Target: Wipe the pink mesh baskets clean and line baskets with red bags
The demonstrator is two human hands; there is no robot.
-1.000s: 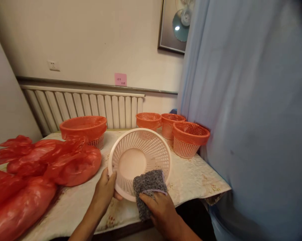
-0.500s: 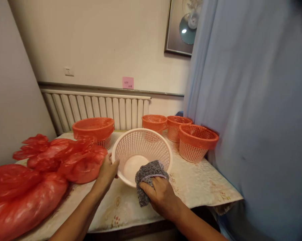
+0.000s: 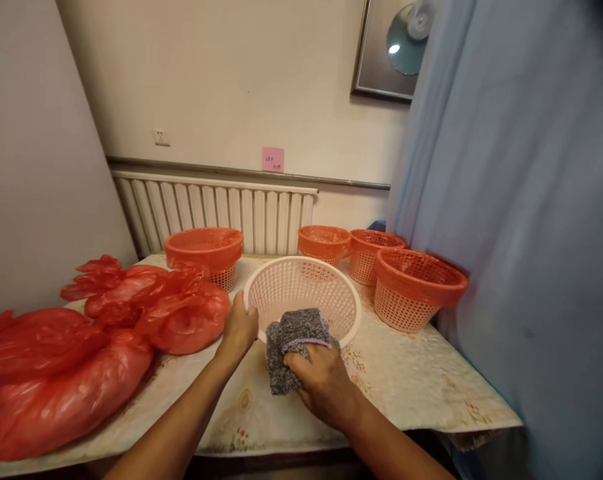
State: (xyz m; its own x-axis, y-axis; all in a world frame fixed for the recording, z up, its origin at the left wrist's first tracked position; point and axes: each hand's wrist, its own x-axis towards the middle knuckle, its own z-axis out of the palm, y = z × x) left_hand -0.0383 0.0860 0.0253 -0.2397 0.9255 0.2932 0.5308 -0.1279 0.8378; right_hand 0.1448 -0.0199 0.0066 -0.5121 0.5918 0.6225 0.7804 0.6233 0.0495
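A pale pink mesh basket [image 3: 306,288] rests on the table in front of me. My left hand [image 3: 239,328] grips its near-left rim, fingers closed on it. My right hand [image 3: 317,379] is closed on a grey cloth [image 3: 290,337], which drapes over the basket's near rim and down its outer wall.
Red plastic bags [image 3: 96,347] lie heaped on the left of the table [image 3: 421,387]. Several orange-lined mesh baskets [image 3: 416,283] stand along the back and right. A white radiator [image 3: 216,210] runs behind; a blue curtain [image 3: 526,200] hangs at the right.
The basket, tilted toward me a second ago, now sits flatter on the table. The cloth moved from inside the near wall to over the rim. My view shifted left.
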